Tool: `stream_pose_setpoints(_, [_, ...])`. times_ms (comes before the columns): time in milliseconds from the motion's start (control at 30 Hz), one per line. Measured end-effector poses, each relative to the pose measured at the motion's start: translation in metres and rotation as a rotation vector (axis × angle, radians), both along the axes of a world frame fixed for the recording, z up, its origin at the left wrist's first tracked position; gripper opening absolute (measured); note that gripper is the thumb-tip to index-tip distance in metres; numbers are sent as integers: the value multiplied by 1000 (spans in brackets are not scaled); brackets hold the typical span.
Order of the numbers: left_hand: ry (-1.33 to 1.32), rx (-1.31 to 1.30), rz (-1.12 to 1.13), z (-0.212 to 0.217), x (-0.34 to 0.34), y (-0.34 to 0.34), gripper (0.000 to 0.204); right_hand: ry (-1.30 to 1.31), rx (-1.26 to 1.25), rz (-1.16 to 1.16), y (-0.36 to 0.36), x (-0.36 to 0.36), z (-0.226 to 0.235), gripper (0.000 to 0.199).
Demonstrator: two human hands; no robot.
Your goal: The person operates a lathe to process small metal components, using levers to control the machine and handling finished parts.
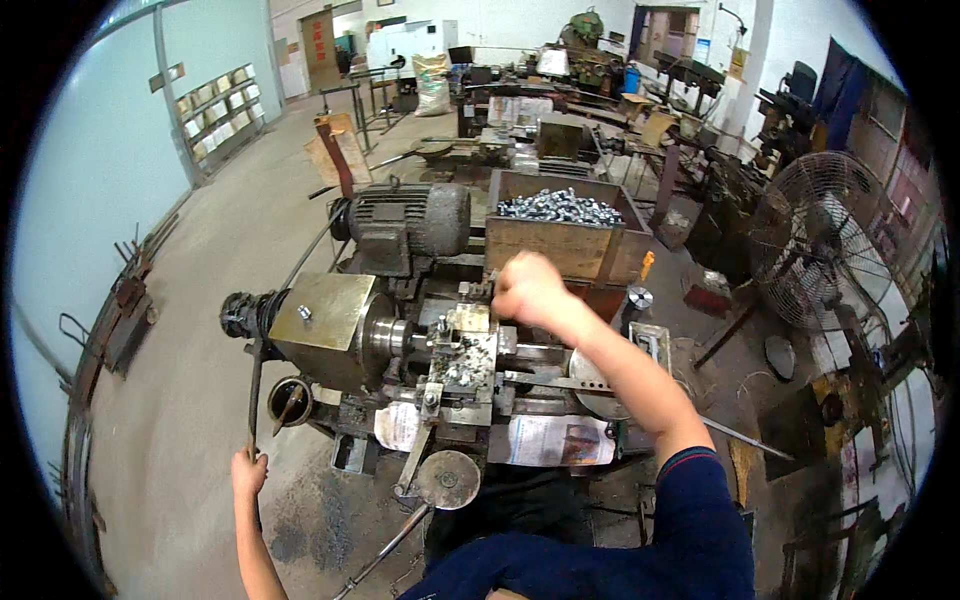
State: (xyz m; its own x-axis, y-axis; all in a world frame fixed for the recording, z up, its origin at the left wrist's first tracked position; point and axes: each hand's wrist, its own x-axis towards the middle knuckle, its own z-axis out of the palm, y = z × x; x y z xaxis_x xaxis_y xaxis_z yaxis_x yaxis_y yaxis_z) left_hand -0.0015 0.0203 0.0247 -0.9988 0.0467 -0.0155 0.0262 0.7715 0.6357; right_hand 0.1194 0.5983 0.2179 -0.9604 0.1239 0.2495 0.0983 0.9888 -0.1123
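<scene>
My left hand (250, 472) is closed round the lower end of a long dark lever (256, 400), which runs up to the left end of the lathe's headstock. My right hand (530, 288) is a closed fist above the far side of the lathe carriage (465, 365); whatever its fingers hold is hidden. Metal chips lie on the carriage. To its left are the round chuck (385, 337) and the boxy headstock cover (322, 318), with a small shiny metal piece (304, 313) on top. Beyond my right hand stands a wooden box (550, 248) heaped with small metal parts (560, 207).
An electric motor (410, 215) sits behind the headstock. A pot with a brush (290, 401) stands left of the bed, and a round handwheel (447, 480) juts toward me. Newspaper (562, 441) covers part of the front. A large caged fan (822, 240) stands at right.
</scene>
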Motion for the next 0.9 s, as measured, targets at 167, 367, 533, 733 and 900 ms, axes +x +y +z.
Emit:
stream_pose_setpoints(167, [-9, 122, -15, 5, 3, 2, 21, 385, 41, -187, 39, 35, 3, 45])
stream_pose_setpoints(367, [-36, 297, -87, 4, -3, 5, 22, 350, -236, -53, 62, 134, -53, 36])
stream_pose_setpoints(533, [-238, 513, 1, -11, -12, -6, 27, 172, -414, -648, 83, 284, -88, 40])
stream_pose_setpoints(733, [-382, 385, -14, -3, -9, -4, 34, 48, 37, -724, 89, 533, -164, 11])
stream_pose_setpoints(900, [-373, 305, -18, 29, 9, 41, 37, -415, -44, -1219, 43, 673, -276, 16])
